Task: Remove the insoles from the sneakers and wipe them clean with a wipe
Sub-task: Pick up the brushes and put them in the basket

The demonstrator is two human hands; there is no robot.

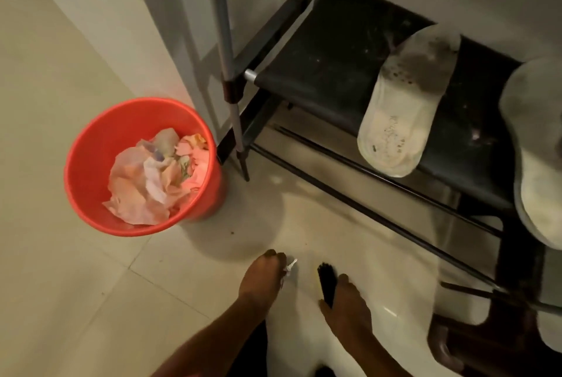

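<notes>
Head view: two insoles lie on the black fabric tier of a shoe rack (328, 72) at the 2 o'clock side of the frame. The first insole (407, 102) rests heel toward the camera, its heel end overhanging the front edge of the tier; dark soiling shows across its forefoot and specks near the heel. The second insole (535, 157) sits just beside it at 3 o'clock, partly cut off by the frame edge, greyish and smudged. A red bin (88, 169) stands on the tiled floor (60, 300) at 9 o'clock, close beside the rack's corner post, and holds crumpled used wipes (152, 182). At 6 o'clock both hands extend low over the floor, well apart from the insoles. The left hand (261, 276) has its fingers drawn together, pinching a small white scrap (289, 267) at the fingertips; what the scrap is cannot be told. The right hand (349, 303) shows fingers loosely curled beside a dark narrow object (327, 282); whether it grips this object cannot be told, as motion blur obscures the contact. A dark shape at 5 o'clock is unidentifiable.
</notes>
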